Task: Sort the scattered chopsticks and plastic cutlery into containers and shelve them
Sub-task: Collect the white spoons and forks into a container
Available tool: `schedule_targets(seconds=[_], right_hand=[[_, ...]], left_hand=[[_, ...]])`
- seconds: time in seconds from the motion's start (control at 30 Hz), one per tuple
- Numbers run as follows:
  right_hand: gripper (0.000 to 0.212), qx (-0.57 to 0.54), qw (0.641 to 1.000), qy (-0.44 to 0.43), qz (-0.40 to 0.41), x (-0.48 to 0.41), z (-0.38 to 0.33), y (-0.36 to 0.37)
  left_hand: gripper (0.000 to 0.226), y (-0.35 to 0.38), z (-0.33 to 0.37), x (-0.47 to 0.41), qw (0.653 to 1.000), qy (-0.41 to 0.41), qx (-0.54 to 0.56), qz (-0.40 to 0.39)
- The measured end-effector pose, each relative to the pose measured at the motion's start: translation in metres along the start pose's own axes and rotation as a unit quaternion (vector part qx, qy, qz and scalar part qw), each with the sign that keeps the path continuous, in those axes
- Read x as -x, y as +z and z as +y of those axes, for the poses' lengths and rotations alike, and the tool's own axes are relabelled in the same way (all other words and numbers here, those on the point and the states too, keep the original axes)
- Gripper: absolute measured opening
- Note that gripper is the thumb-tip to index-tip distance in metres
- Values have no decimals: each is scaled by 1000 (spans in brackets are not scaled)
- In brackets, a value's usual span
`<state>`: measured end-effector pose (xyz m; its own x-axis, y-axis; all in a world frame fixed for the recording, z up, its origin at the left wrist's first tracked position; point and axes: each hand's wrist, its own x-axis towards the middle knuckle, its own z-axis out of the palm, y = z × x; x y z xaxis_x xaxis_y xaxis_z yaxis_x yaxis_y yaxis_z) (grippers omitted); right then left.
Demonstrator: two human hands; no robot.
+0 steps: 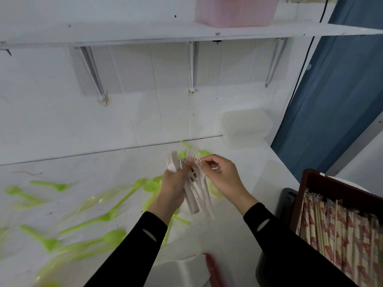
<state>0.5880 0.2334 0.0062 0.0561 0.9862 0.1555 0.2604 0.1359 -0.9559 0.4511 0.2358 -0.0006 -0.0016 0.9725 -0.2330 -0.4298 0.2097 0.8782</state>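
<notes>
Since left hand point(175, 183) curls round the splayed white forks point(198, 192) mid-handle and right hand point(224, 175) just pinches one tip, a tug prob drops some among green cutlery point(115, 235) to its left.

I am seeing the green cutlery point(91, 221) at left smearing into blur, and the red thing point(212, 270) is blurring and running off the bottom edge. The left hand point(176, 183) is covering part of the white forks point(199, 195), while the frame edges are cutting off the pink container point(234, 13) and the chopstick box point(331, 183).
</notes>
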Motion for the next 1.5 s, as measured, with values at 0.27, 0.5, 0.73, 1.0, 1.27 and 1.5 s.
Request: schedule_targets(seconds=[0.27, 0.5, 0.73, 1.0, 1.27, 1.5], right_hand=[[10, -88, 993, 82, 10, -5, 0, -8], [19, -163, 968, 187, -28, -10, 4, -9], [17, -130, 971, 178, -95, -3, 0, -5], [31, -89, 959, 243, -115, -3, -11, -10], [33, -134, 945, 263, -138, 0, -21, -15], [19, -121, 962, 213, -125, 1, -15, -14]], left_hand=[[20, -2, -4, -3, 998, 8, -60, -13], [20, -1, -7, -1, 988, 65, -136, -46], [33, -7, -11, -9, 991, 60, -115, 28], [32, -6, -10, -6, 979, 82, -179, 44], [28, 0, -5, -5, 997, 2, -76, 18], [27, 2, -3, 1, 995, 35, -97, -9]])
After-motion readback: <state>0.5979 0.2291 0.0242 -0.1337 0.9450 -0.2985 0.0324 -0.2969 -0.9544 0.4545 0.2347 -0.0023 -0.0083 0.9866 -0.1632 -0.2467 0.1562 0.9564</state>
